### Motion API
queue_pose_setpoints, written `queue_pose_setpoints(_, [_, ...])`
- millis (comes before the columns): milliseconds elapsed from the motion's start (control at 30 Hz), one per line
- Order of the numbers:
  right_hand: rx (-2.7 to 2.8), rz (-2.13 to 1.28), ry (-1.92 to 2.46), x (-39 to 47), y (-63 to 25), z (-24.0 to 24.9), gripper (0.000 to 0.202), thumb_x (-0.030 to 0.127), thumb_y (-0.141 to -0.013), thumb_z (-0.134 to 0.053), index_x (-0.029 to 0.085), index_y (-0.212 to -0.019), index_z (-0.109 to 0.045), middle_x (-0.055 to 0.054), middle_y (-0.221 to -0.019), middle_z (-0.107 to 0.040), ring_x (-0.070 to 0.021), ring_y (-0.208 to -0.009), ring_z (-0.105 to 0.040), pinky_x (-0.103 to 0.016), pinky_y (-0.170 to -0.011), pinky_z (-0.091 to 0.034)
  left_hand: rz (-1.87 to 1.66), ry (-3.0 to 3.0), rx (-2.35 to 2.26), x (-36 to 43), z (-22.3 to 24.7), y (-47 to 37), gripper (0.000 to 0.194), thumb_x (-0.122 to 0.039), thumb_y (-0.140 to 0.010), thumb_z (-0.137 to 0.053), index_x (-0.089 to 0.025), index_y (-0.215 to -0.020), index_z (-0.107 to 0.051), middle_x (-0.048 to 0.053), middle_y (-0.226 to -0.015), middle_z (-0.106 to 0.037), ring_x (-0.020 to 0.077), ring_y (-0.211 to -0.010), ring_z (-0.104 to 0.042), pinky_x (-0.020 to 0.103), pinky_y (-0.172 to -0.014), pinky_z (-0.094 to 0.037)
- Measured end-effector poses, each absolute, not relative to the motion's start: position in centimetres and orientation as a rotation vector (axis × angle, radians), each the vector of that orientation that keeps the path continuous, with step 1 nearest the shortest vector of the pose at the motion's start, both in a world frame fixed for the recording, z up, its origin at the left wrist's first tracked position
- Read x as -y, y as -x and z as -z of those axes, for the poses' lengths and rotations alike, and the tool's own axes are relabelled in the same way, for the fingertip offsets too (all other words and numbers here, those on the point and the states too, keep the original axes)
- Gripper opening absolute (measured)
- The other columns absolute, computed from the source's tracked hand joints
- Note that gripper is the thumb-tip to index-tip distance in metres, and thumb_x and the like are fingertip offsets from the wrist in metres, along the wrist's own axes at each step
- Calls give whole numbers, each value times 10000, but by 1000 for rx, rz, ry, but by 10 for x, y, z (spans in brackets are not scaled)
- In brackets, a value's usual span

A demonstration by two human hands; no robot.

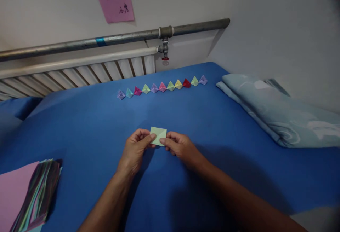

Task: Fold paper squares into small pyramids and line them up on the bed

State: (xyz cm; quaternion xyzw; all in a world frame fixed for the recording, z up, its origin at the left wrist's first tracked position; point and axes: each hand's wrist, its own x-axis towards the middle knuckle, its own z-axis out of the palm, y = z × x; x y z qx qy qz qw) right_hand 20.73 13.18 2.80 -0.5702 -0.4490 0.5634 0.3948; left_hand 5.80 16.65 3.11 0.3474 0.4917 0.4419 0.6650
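Observation:
Between my two hands is a small folded square of pale green paper (158, 135), held up over the blue sheet (101, 129). My left hand (138, 147) pinches its left edge, thumb on the front face. On the lower right edge my right hand (179, 144) is closed too, its thumb lying across the front corner. A crease line shows on the paper; its back is hidden. Beyond the hands, a row of folded paper pieces (162, 87) in several colours runs across the sheet.
At lower left lies a stack of coloured paper (18, 193), pink on top. A folded light blue quilt (276, 108) rests along the right wall. Behind the bed are a white radiator (101, 72), a metal pipe (127, 37) with a red-handled valve (165, 58), and a pink note (114, 0).

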Motion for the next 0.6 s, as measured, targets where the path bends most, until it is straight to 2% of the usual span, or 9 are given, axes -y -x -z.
queue_pose_setpoints(233, [1105, -1422, 1453, -132, -207, -27, 132, 289, -760, -579, 189, -675, -565, 53, -541, -497, -76, -479, -390, -219, -462, -286, -917, -718, -1079, -163, -33, -59, 354, -279, -496, -865, -144, -693, -604, -32, -637, -619, 90, -563, -585, 223, -550, -495])
queue_pose_setpoints(500, [1243, -1362, 1466, -130, -210, -30, 160, 282, -757, -555, 195, -626, -524, 63, -545, -453, -81, -494, -364, -232, -499, -289, -827, -866, -1008, -164, -32, -52, 288, -264, -624, -795, -154, -861, -672, 13, -808, -669, 102, -715, -601, 224, -655, -468])
queue_pose_setpoints(600, [1271, -1354, 1473, -130, -211, -30, 160, 281, -757, -551, 197, -625, -515, 61, -553, -449, -86, -504, -366, -235, -507, -290, -779, -878, -982, -167, -33, -48, 257, -272, -635, -777, -155, -841, -678, 19, -812, -670, 109, -708, -596, 245, -673, -466])
